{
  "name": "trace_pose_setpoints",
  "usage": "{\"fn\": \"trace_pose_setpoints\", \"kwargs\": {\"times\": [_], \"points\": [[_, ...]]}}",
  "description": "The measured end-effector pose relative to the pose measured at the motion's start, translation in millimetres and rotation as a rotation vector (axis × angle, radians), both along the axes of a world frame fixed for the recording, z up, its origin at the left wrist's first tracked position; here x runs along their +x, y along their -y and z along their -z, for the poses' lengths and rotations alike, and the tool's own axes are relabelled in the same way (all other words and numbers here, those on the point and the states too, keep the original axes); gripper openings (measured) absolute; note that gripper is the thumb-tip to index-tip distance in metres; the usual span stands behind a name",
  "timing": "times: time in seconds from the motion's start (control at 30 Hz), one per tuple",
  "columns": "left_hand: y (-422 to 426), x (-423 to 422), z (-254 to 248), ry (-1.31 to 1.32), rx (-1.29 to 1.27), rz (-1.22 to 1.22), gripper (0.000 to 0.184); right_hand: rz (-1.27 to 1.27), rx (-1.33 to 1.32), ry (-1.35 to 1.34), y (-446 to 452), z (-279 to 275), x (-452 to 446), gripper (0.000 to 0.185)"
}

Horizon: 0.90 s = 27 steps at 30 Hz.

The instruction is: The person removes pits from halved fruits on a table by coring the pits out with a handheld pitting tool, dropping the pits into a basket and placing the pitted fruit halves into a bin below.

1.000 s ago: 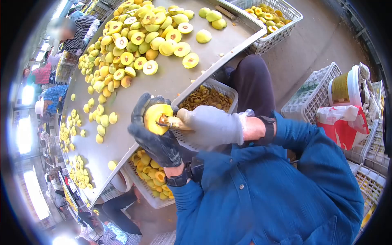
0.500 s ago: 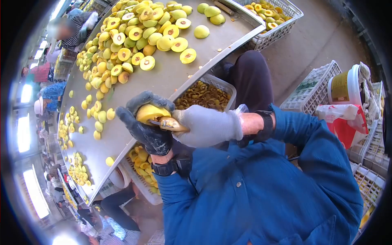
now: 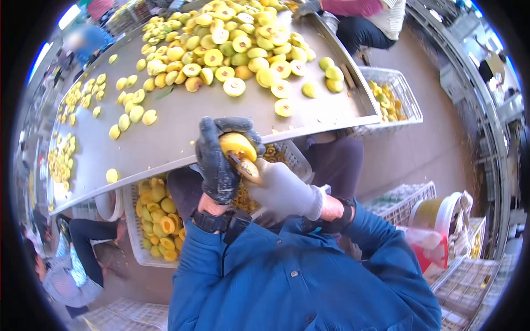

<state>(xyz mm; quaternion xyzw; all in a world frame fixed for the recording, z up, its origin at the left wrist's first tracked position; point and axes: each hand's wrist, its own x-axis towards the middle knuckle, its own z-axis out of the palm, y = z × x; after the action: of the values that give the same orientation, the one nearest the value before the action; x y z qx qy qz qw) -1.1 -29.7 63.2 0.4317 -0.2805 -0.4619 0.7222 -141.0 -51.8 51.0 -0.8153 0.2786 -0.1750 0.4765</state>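
My left hand [image 3: 216, 168], in a dark coated glove, curls around a yellow peach half [image 3: 239, 144] with its hollow facing my other hand. My right hand [image 3: 286, 190], in a pale grey knit glove, grips a short pitting tool [image 3: 249, 170] with a wooden-looking handle. The tool's metal tip is at the lower edge of the fruit; how deep it sits is hidden. Both hands are above my lap, at the near edge of the metal table [image 3: 182, 124]. A heap of halved peaches [image 3: 221, 41], some with pits showing, covers the table's far part.
Below the hands, a bin [image 3: 301, 160] holds brownish scraps. A white crate [image 3: 132, 234] of peach halves stands at lower left, another crate [image 3: 417, 113] beyond the table's right end. A bucket [image 3: 433, 212] and red-white bag [image 3: 436, 248] sit at right. Co-workers sit nearby [image 3: 370, 27].
The camera view has turned, so the table appears more level and the left crate shows more fully. My hands still hold the peach half and tool, now tilted more steeply.
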Motion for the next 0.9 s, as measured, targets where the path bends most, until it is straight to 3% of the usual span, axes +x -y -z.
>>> {"fn": "trace_pose_setpoints", "kwargs": {"times": [0.1,0.17,0.3,0.4,0.5,0.63,0.67,0.7,0.73,0.77,0.8,0.9], "points": [[-3,-2,9,-0.022,-0.045,-0.079,0.06,-0.033,-0.323,-0.121,5,16,5,0.033],[-8,-3,12,0.059,-0.023,-0.146,0.06,-0.068,-0.388,-0.151,1,19,5,0.034],[-13,18,15,0.179,-0.04,0.022,0.062,-0.131,-0.285,-0.202,7,4,4,0.038],[-15,20,2,0.373,-0.011,-0.028,0.062,-0.096,-0.134,-0.236,5,-21,7,0.037],[-19,19,8,0.006,-0.095,0.063,0.057,-0.242,0.204,0.059,5,-3,9,0.033],[-14,16,24,-0.235,-0.157,0.056,0.056,-0.151,0.004,-0.077,3,-1,12,0.029],[-14,19,25,-0.18,-0.143,0.069,0.057,-0.144,0.024,-0.041,3,-1,13,0.029],[-13,19,22,-0.099,-0.141,-0.022,0.057,-0.137,0.043,-0.003,4,-1,15,0.028],[-11,17,17,-0.02,-0.141,-0.113,0.057,-0.158,0.254,0.13,1,-3,16,0.026],[-10,15,14,0.057,-0.14,-0.204,0.058,-0.166,0.24,0.089,1,-7,14,0.026],[-14,21,14,0.017,-0.262,-0.01,0.058,-0.174,0.227,0.048,3,-10,12,0.026],[-22,33,5,0.569,-0.077,0.002,0.058,-0.151,0.039,-0.089,5,-5,11,0.027]]}}
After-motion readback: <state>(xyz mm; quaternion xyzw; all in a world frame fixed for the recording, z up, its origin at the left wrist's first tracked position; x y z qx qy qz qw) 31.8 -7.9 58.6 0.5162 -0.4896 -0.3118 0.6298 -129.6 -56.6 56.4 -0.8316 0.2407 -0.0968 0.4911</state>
